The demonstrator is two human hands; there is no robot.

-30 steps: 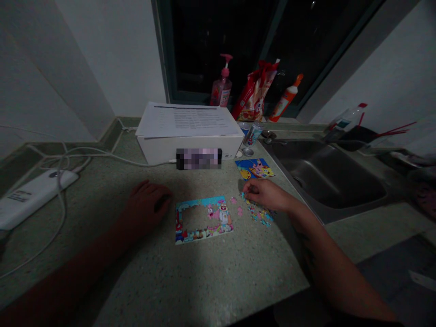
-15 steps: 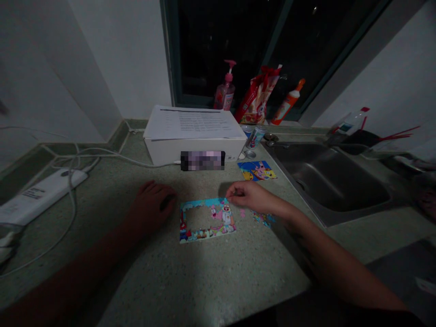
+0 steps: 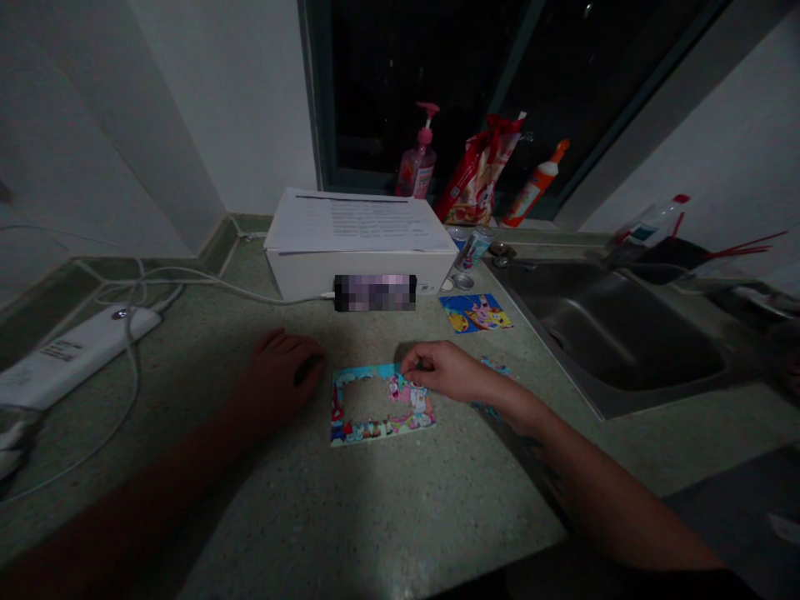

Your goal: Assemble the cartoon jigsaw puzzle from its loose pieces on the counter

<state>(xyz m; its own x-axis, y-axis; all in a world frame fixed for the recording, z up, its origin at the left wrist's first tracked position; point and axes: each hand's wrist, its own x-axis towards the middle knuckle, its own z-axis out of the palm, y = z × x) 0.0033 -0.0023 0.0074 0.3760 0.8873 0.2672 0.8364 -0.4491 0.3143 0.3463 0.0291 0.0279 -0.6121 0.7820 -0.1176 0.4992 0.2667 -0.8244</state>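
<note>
A jigsaw puzzle (image 3: 381, 429) lies partly assembled on the counter, its colourful cartoon border joined around a bare middle. Some pink pieces reach inward from its right side. My right hand (image 3: 441, 369) is over the puzzle's upper right corner, thumb and fingertips pinched together. Whatever is between them is too small to make out. To the left of the puzzle, my left hand (image 3: 284, 367) rests on the counter with fingers loosely bent and the thumb apart, holding nothing. Loose puzzle pieces (image 3: 493, 365) lie right of the puzzle, partly hidden by my right forearm.
A blue cartoon picture card (image 3: 476, 313) lies behind my right hand. Further back stand a white box (image 3: 362, 265) with printed paper on top, a pixelated phone-like object (image 3: 375, 293) and a can (image 3: 475, 248). A sink (image 3: 612, 325) is at right, a power strip (image 3: 75, 354) at left.
My right hand has shifted slightly left and down, further over the puzzle's upper right corner. My left hand stays where it was. The view has moved a little.
</note>
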